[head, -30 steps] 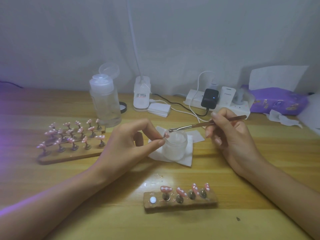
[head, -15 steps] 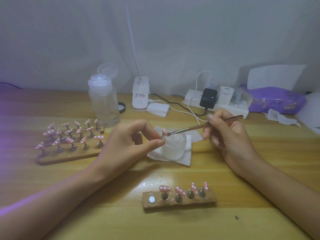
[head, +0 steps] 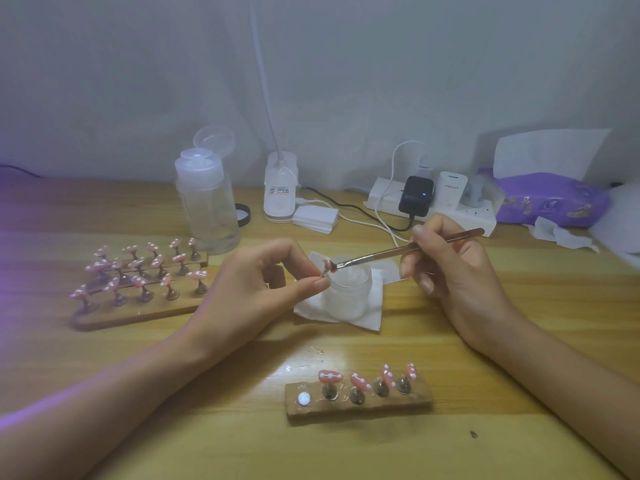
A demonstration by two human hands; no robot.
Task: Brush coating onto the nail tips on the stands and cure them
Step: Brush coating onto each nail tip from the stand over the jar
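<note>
A person's left hand pinches a single pink nail tip by its stand stem between thumb and forefinger, just above the rim of a frosted jar that sits on a white wipe. The right hand grips a slim brush pen-fashion, its bristles apparently touching the tip, though the contact is too small to confirm. Four more dotted pink tips stand on a wooden base near the table's front edge, and a larger base crowded with tips lies to the left, beside a clear pump bottle.
</note>
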